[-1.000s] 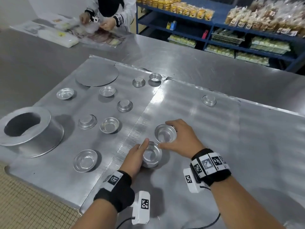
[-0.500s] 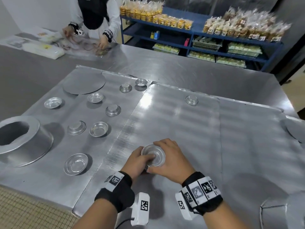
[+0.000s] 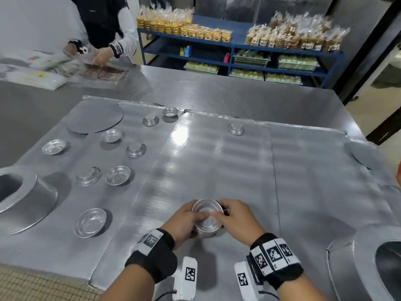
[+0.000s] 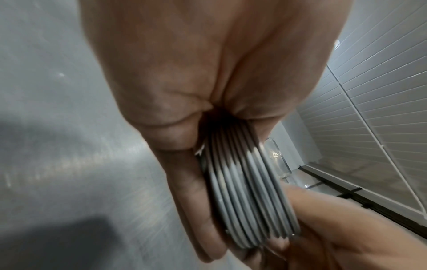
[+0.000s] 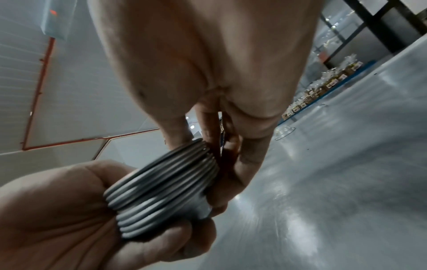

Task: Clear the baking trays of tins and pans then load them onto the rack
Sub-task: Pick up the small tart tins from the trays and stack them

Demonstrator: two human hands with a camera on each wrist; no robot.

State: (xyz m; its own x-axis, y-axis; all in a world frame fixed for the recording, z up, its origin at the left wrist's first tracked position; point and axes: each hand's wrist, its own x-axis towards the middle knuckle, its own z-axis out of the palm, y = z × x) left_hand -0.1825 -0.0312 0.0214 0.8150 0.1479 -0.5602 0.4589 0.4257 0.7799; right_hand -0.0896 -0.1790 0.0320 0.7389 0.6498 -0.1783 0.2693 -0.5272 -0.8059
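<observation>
Both hands hold one stack of small round metal tins (image 3: 207, 218) just above the near middle of the right baking tray (image 3: 217, 166). My left hand (image 3: 184, 220) grips the stack from the left, and several stacked rims (image 4: 249, 197) show under its fingers. My right hand (image 3: 234, 218) pinches the top of the tin stack (image 5: 161, 188) from the right. Several loose tins lie on the left tray (image 3: 65, 213), among them a tin (image 3: 90, 222) near the front and a tin (image 3: 118, 175) further back. One upturned tin (image 3: 235, 128) sits at the far end of the right tray.
A large round pan (image 3: 23, 198) stands at the left edge and another large pan (image 3: 373, 261) at the lower right. Flat metal discs lie at the back left (image 3: 95, 118) and far right (image 3: 360, 155). A person (image 3: 104, 29) works across the steel table beside blue shelves (image 3: 238, 53).
My right hand carried the tin it held onto the left hand's stack. Both hands now hold that stack together, slightly nearer me. The camera tilted up.
</observation>
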